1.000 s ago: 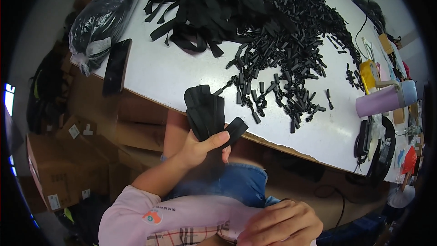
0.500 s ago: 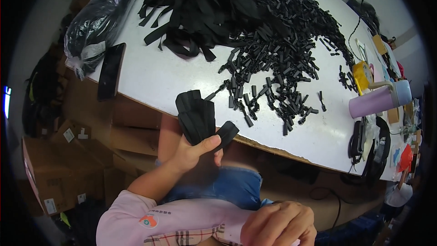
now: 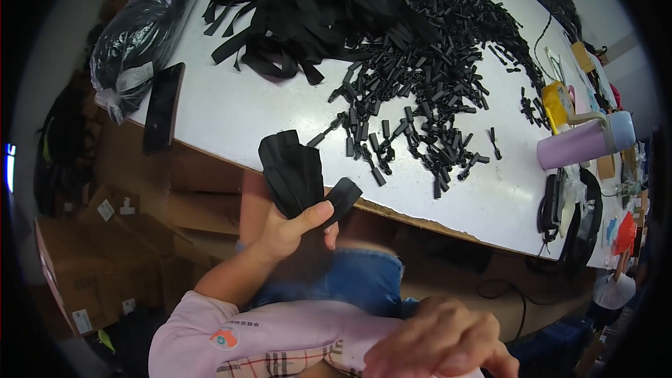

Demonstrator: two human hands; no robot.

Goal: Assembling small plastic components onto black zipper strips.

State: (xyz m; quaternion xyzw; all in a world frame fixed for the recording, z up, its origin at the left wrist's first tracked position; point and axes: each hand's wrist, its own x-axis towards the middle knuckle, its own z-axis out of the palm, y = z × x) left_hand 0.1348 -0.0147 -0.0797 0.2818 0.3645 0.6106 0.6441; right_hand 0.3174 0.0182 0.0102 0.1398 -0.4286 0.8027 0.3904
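My left hand [image 3: 297, 227] is closed round a bundle of flat black fabric strips [image 3: 290, 168]. Most of the strips fan upward, while one end juts out to the right past my thumb. The bundle is held just off the near edge of the white table [image 3: 241, 122]. Low in the picture, close to my chest, my right hand [image 3: 444, 339] is bent and smeared by motion; whether anything is between its fingers does not show. Small black zipper pulls [image 3: 420, 91] lie in a large spread heap on the table, several of them close to the held strips.
A pile of black strips [image 3: 280, 21] lies at the far left of the table. Beside it are a phone [image 3: 163, 108] and a plastic-wrapped black bundle [image 3: 143, 35]. A purple bottle [image 3: 574, 147] lies at the right. Cardboard boxes [image 3: 105, 266] stand on the floor at left.
My right hand has shifted to the right, its fingers now spread a little more and more blurred. My left hand with the strips has moved slightly left in the picture.
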